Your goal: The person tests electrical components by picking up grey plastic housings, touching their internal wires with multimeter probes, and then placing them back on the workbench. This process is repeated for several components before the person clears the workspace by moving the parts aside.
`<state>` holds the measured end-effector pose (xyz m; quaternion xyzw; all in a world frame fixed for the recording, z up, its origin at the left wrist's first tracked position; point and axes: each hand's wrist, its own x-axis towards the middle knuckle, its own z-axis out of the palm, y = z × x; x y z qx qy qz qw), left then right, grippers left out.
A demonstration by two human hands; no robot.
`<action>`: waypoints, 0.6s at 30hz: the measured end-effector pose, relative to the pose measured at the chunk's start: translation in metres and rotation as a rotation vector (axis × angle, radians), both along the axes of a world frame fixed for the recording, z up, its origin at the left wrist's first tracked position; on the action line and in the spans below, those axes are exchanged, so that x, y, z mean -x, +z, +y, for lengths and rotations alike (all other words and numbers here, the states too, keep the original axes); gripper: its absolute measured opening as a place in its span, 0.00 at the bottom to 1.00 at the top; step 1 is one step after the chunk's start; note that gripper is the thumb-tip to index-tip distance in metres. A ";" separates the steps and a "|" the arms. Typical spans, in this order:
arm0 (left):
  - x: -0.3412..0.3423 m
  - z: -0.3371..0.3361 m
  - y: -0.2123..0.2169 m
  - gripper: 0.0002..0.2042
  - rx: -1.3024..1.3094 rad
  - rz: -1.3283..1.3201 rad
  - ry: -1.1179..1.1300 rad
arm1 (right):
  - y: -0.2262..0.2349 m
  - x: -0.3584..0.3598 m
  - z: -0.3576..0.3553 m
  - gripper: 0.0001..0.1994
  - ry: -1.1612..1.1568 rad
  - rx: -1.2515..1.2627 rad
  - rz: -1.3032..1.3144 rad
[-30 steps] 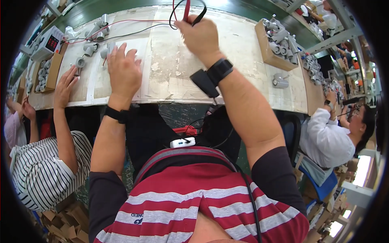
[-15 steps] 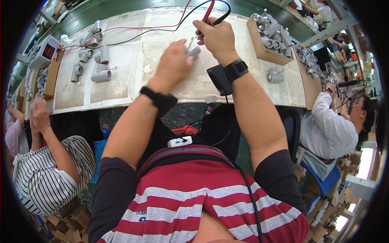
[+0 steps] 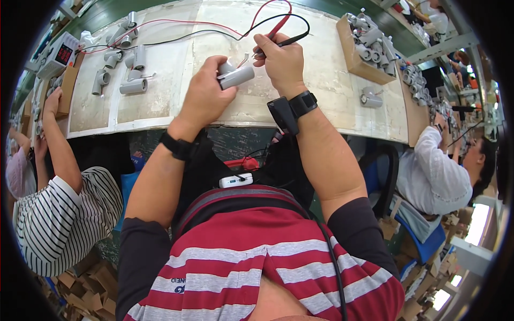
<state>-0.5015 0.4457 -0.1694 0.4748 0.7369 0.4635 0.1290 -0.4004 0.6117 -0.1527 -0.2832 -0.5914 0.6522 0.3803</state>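
My left hand (image 3: 206, 95) grips a grey cylindrical part (image 3: 234, 76) with thin metal leads at its end, held above the white worktop (image 3: 171, 96). My right hand (image 3: 281, 59) pinches a red test probe (image 3: 274, 30) and a black test probe (image 3: 292, 40) together, their tips touching the part's leads. Red and black wires (image 3: 214, 27) run from the probes across the bench to a small meter (image 3: 59, 56) at the far left.
Several grey cylinders (image 3: 128, 69) lie on the bench at left. A cardboard box (image 3: 364, 51) holds more of them at right, with one loose part (image 3: 370, 99) beside it. A person in stripes (image 3: 59, 214) sits left; another in white (image 3: 433, 171) sits right.
My left hand came from the bench at left carrying a grey cylinder to the middle. My right hand brought the probes down onto its leads.
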 end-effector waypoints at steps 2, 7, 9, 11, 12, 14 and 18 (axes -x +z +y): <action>0.002 -0.010 0.003 0.30 0.000 -0.129 -0.016 | -0.005 -0.001 -0.004 0.10 0.006 0.019 -0.002; 0.002 -0.024 0.003 0.29 0.061 -0.271 -0.050 | -0.007 0.001 -0.020 0.11 0.060 0.004 -0.103; 0.003 -0.025 0.000 0.29 0.021 -0.283 -0.055 | -0.009 0.001 -0.023 0.11 0.078 -0.022 -0.159; 0.003 -0.024 -0.002 0.29 0.021 -0.285 -0.052 | -0.013 0.002 -0.024 0.11 0.093 -0.014 -0.158; 0.004 -0.024 -0.002 0.29 0.020 -0.283 -0.053 | -0.014 0.003 -0.024 0.12 0.100 -0.010 -0.156; 0.004 -0.025 -0.003 0.29 0.020 -0.282 -0.052 | -0.015 0.003 -0.024 0.12 0.108 -0.009 -0.172; 0.005 -0.025 -0.004 0.29 0.028 -0.300 -0.051 | -0.016 0.004 -0.024 0.11 0.112 -0.031 -0.216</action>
